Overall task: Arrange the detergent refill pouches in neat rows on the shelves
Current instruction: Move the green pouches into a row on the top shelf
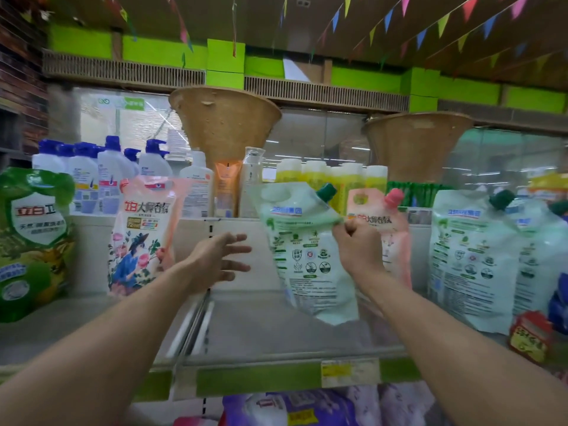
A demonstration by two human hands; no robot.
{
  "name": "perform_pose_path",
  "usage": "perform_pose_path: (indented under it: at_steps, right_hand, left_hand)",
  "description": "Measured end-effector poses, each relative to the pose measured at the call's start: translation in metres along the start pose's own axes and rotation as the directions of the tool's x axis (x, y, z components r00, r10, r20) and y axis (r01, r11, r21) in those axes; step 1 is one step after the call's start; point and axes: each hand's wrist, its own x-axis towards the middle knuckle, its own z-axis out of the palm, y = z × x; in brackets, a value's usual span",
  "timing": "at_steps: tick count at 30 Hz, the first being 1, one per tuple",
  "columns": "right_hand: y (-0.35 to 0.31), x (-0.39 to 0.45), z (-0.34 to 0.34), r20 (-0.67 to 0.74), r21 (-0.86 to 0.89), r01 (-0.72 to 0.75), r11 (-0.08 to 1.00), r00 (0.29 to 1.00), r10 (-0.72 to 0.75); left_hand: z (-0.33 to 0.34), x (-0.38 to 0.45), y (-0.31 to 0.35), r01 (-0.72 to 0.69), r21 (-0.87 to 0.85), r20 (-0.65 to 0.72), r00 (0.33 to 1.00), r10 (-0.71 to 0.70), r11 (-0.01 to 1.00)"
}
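My right hand (359, 245) grips the right edge of a pale green refill pouch (304, 256) with a dark green cap, held tilted just above the shelf (270, 330). My left hand (219, 259) is open in the gap to its left, fingers spread, touching nothing. A pink floral pouch (143, 235) stands upright further left. Behind my right hand stands another pink pouch (393, 219), partly hidden. Two pale green pouches (470, 256) stand at the right.
A large green detergent bag (30, 241) stands at the far left. Bottles with blue pumps (107, 170) and yellow bottles (332, 176) fill the raised ledge behind. Two woven baskets (224, 124) sit above. Purple pouches (307, 407) lie on the lower shelf. A red price tag (528, 336) hangs right.
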Motion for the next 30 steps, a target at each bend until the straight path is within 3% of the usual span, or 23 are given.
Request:
perform_pose_path:
  at_steps: [3,8,10,18,22,25,30]
  right_hand:
    - [0.021,0.0,-0.023,0.027,0.037,-0.114,0.993,0.993,0.113]
    - [0.04,-0.001,-0.044,0.126,-0.128,-0.187,0.974,0.971,0.203]
    - [0.041,-0.005,-0.047,0.193,-0.285,-0.171,0.943,0.954,0.231]
    - [0.033,-0.008,-0.039,0.175,-0.574,0.0,0.819,0.977,0.123]
    - [0.025,-0.013,-0.046,0.143,-0.495,-0.039,0.868,0.982,0.125]
    - [0.01,-0.017,-0.056,0.073,-0.427,-0.009,0.904,0.996,0.045]
    - [-0.024,-0.015,-0.107,-0.091,-0.307,-0.044,0.951,0.996,0.017]
  left_hand:
    - [0.037,0.012,0.006,-0.074,0.057,0.115,0.991,0.067,0.996]
    - [0.086,0.03,0.007,-0.075,0.109,0.153,0.987,0.058,0.991]
    - [0.095,0.037,0.004,-0.082,0.102,0.135,0.989,0.068,0.991]
    - [0.091,0.053,-0.015,-0.076,0.01,0.186,0.98,0.073,0.997]
    - [0.087,0.049,-0.017,-0.069,-0.129,0.206,0.974,0.095,0.989]
    - [0.099,0.04,-0.006,-0.095,-0.187,0.22,0.966,0.136,0.978]
    - [0.149,0.021,0.037,-0.165,-0.154,0.256,0.946,0.2,0.974]
